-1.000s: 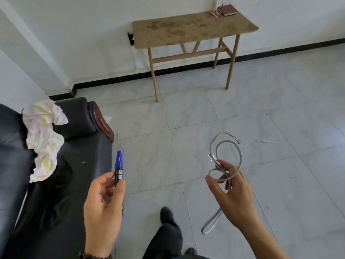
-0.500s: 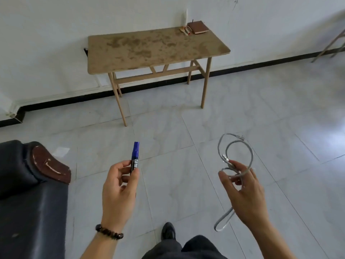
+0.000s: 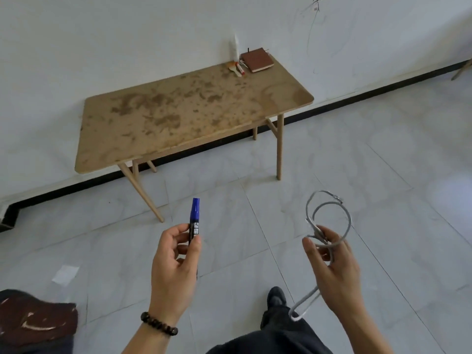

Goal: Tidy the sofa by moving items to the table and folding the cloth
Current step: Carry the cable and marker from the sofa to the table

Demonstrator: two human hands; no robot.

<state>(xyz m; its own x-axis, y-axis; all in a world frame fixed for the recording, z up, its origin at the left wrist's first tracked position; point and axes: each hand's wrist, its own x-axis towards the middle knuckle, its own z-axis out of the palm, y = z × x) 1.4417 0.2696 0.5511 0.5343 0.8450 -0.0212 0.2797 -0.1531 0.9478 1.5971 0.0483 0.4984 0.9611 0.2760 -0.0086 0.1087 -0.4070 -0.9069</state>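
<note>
2 items carried, left hand [image 3: 173, 267] pinching marker [image 3: 194, 218], right hand [image 3: 332, 269] gripping coiled cable [image 3: 310, 298], table [image 3: 178, 111] ahead bearing notebook [image 3: 257, 60]

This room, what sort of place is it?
Likely a sparsely furnished living room at home: a worn wooden table against a white wall, a pale tiled floor, and a dark sofa arm at the lower left.
</note>
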